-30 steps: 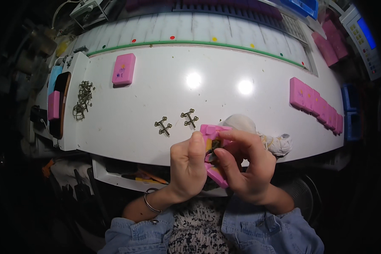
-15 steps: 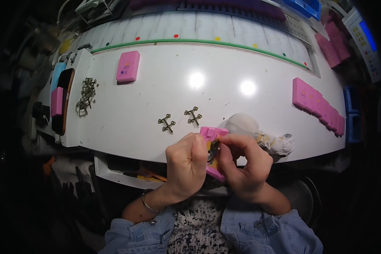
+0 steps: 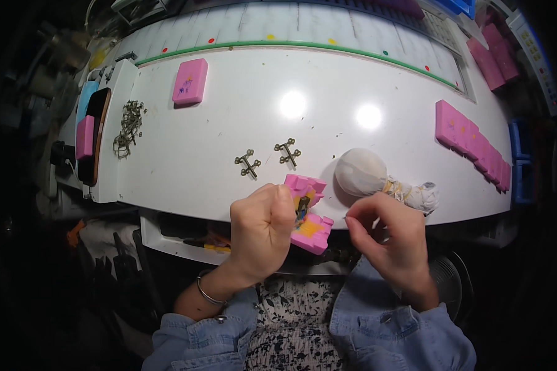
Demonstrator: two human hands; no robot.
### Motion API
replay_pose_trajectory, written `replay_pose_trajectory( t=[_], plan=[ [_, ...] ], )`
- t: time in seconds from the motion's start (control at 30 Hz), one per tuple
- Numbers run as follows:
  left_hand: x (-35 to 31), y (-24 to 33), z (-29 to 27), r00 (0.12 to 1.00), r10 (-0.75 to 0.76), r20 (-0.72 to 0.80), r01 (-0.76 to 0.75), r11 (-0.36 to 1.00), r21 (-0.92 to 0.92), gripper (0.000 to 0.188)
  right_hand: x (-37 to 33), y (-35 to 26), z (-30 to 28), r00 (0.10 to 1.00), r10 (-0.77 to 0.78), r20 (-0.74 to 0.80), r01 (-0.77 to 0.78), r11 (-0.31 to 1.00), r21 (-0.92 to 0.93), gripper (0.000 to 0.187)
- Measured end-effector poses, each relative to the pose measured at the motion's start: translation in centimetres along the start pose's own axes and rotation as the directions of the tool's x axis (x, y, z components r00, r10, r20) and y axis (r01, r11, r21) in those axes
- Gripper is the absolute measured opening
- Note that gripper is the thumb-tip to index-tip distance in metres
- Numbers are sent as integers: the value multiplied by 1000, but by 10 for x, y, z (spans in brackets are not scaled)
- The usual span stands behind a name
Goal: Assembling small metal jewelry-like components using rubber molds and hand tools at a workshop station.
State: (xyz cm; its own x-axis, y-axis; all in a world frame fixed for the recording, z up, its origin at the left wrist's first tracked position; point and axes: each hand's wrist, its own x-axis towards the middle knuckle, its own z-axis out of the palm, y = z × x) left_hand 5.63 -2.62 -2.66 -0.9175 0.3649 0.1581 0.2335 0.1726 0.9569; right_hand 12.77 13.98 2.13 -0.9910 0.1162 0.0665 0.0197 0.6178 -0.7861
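My left hand [image 3: 259,230] is closed around a pink rubber mould [image 3: 314,232], spread apart at its right side. Yellow and blue stains mark its inner faces, and a dark olive piece [image 3: 302,205] shows in the gap. To the right of the mould, apart from it, my right hand [image 3: 391,238] is closed in a pinch; anything between its fingertips is too small to make out. Two olive branched pieces with looped ends, a left one [image 3: 247,164] and a right one [image 3: 287,153], lie beyond the mould on the white table [image 3: 210,139].
A round white cloth bundle [image 3: 360,172] tied with yellowish bands sits beyond my right hand. One pink block [image 3: 190,81] lies far left; a row of pink blocks [image 3: 470,142] stands right. Several olive pieces [image 3: 130,127] are heaped left, near a phone [image 3: 99,139]. An open drawer [image 3: 179,246] is below.
My right hand has drawn back from the mould toward the right. The mould's inside is now more exposed in my left hand. The whole view has shifted slightly.
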Motion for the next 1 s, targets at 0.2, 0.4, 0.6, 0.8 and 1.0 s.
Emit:
replay_pose_trajectory(
  t=[0.2, 0.4, 0.6, 0.8, 1.0],
  plan=[
    [2, 15, -6, 973, -174, 153, 168, 984, 53, 50, 6, -8, 6, 968, -197, -157, 205, 978, 38, 20],
    [5, 19, 5, 996, -54, 71, 54, 999, 0, 37, 12, -6, 33, 950, -202, -238, 246, 953, 175, 19],
    [5, 21, 9, 996, -80, 47, 81, 996, -22, 37, 11, -5, 31, 975, -132, -177, 164, 970, 179, 15],
    [3, 9, 9, 987, -140, 82, 149, 982, -114, 42, 15, -6, 21, 986, -148, -81, 164, 953, 256, 14],
    [6, 13, 11, 952, -280, 120, 303, 911, -278, 46, 13, 6, 24, 998, -63, -18, 65, 891, 450, 15]
  ],
)
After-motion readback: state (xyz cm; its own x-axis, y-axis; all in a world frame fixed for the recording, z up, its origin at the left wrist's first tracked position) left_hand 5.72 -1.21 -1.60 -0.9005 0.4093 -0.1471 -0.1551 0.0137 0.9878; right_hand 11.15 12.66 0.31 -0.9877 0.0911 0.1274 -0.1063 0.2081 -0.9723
